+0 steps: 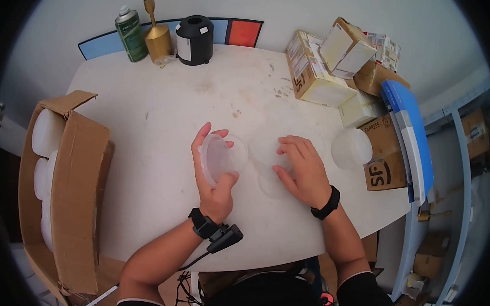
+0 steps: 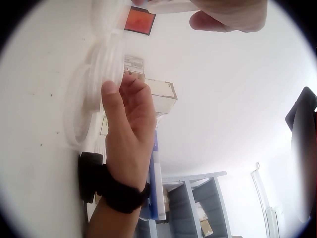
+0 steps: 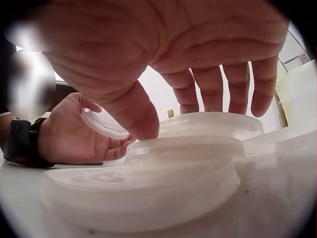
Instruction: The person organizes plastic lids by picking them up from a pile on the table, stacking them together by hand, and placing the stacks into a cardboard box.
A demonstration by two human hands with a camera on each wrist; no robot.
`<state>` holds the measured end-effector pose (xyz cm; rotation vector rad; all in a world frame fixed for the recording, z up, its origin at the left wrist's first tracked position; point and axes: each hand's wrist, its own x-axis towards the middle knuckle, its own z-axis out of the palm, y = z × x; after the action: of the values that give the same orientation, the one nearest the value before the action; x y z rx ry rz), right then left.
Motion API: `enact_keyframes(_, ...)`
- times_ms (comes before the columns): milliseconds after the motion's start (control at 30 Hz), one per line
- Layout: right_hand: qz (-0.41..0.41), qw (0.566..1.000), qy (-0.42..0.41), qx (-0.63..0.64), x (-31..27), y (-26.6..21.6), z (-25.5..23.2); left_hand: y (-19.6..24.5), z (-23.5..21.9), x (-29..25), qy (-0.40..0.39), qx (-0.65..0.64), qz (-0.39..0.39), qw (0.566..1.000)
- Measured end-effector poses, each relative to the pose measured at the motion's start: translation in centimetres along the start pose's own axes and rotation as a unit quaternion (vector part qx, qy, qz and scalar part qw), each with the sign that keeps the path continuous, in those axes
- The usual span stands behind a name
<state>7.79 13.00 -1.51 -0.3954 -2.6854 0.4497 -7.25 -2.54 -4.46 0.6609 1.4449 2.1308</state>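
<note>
My left hand [image 1: 217,195] holds a round translucent plastic lid [image 1: 219,158] tilted up on its edge, thumb at the near rim and fingers behind it. Another clear round lid [image 1: 239,148] shows just behind that hand. My right hand [image 1: 306,175] is over several stacked translucent lids [image 3: 188,148] lying on the white table [image 1: 165,205]. Its fingers are spread and bent loosely down, their tips partly hidden behind the far lid in the right wrist view. The right thumb [image 3: 141,119] comes down right at the rim of the middle stack.
Left of me, a cardboard box [image 1: 83,198] holds white round containers [image 1: 47,131]. A translucent round tub [image 1: 351,148] stands right, beside cardboard boxes [image 1: 384,152] and blue binders [image 1: 408,129]. At the back are a green spray can [image 1: 131,37], a gold holder [image 1: 158,39] and a black cylinder [image 1: 195,40].
</note>
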Motion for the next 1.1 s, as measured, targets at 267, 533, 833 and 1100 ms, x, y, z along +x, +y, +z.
enact_keyframes(267,-0.058,0.998,0.028,-0.01,0.3,-0.5,-0.4,-0.1,-0.5,-0.1,-0.071,-0.01,0.027,0.997)
enact_keyframes(533,-0.088,0.967,0.228,0.065,-1.0,0.0,0.0,-0.2,-0.6,0.5,-0.123,-0.048,-0.013,0.991)
enact_keyframes(833,-0.193,0.952,0.226,0.071,-1.0,-0.7,0.5,-1.1,-1.3,0.7,-0.224,-0.152,-0.102,0.957)
enact_keyframes(1100,-0.168,0.975,0.11,0.094,-0.3,-1.2,-0.3,-0.4,-0.9,0.5,-0.214,-0.116,-0.121,0.962)
